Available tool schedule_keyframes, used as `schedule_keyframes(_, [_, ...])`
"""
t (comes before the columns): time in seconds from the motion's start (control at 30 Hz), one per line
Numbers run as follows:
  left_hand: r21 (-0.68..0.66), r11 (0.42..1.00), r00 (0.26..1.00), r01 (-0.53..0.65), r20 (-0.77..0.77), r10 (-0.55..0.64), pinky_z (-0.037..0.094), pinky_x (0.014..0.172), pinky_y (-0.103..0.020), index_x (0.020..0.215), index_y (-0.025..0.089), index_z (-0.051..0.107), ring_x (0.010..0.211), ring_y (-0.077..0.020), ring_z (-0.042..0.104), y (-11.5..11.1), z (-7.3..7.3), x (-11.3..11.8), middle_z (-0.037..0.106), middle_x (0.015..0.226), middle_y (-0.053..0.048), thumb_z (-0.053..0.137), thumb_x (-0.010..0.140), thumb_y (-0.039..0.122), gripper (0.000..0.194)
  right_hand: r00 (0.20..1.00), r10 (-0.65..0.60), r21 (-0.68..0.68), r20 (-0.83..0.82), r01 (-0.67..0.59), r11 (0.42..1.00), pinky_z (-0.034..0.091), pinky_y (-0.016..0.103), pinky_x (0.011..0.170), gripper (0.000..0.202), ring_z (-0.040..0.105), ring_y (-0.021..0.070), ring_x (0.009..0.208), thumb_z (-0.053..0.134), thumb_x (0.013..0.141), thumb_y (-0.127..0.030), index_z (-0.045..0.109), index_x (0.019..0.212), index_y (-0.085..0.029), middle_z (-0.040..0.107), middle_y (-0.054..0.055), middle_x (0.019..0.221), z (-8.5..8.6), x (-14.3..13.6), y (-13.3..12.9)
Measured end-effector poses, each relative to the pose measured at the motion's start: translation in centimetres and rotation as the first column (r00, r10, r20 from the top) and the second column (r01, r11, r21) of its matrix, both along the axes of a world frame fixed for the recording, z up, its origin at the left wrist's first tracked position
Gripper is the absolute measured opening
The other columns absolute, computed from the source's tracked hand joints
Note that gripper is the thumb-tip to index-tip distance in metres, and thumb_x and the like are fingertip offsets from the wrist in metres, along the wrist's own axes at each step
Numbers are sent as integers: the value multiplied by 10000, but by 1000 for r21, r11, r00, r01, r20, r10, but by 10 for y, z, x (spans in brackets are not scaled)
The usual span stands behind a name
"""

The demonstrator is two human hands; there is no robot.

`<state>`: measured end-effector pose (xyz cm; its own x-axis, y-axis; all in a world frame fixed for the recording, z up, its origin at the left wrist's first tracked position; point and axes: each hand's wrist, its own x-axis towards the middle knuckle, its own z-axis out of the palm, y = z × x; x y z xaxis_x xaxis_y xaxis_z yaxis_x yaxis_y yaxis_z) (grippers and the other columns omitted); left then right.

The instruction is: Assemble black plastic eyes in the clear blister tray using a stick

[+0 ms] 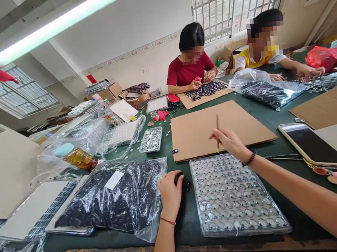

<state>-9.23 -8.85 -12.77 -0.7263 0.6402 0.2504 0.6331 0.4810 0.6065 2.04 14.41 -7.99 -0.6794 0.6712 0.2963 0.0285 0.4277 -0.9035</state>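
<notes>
My right hand [228, 140] is closed around a thin brush-like wooden stick [217, 127] with a yellow lower end. It is held upright, with its tip over the far edge of a clear plastic tray [197, 203]. Rows of round, shiny, clear-and-silver pieces [233, 203] fill that tray. To the tray's left, my left hand [169, 190] rests on the green table with its fingers curled together. A small dark piece [179, 174] shows at its fingertips, partly hidden. Another small black piece [188, 186] lies just beside the thumb. The hand's outer side is against a bag of black pieces [104, 205].
Beyond the tray lies a cardboard sheet [213, 125]. A small tub of silver pieces [151, 140] and a lidded jar [80, 157] stand to the left. A phone [313, 145] lies right. Two people work across the table, near black pieces [205, 90] and a clear bag [269, 91].
</notes>
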Motion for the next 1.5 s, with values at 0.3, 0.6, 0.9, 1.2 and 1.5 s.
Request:
schedule_keyframes(0.3, [513,852,703,-107,645,-300,345,463,-153,991,169,577,531,-51,432,55,53,6,496,665,11,529,767,400,326,989,-147,105,-34,150,983,335,232,486,381,462,114,506,391,854,-471,541,714,-150,512,17,578,-33,71,12])
schedule_keyframes(0.6, [311,948,500,65,812,-301,363,384,-168,807,174,429,433,-74,485,73,33,34,587,649,7,595,708,398,297,937,-238,495,256,85,865,308,248,539,377,468,133,555,308,896,-398,477,649,-169,518,31,602,-31,71,12])
schedule_keyframes(0.9, [99,917,842,385,369,-394,375,528,-218,714,159,554,538,-106,495,61,38,55,544,578,-4,420,838,371,280,996,23,454,84,-59,889,348,220,545,264,496,102,548,386,893,-329,544,753,-170,551,6,607,-15,76,-25])
schedule_keyframes(1.2, [-150,854,866,499,74,-494,398,749,-255,995,207,559,872,-156,564,62,28,66,626,958,-45,302,891,285,288,977,200,552,68,-204,809,327,233,542,181,466,105,544,422,881,-256,539,770,-175,535,-1,588,-22,73,-49])
schedule_keyframes(1.5, [-88,900,888,428,225,-400,317,559,-228,761,183,541,576,-110,452,63,37,59,530,632,6,335,873,355,291,988,153,520,-13,-124,845,370,235,577,154,530,107,591,462,865,-245,558,761,-185,593,1,633,-19,76,-52])
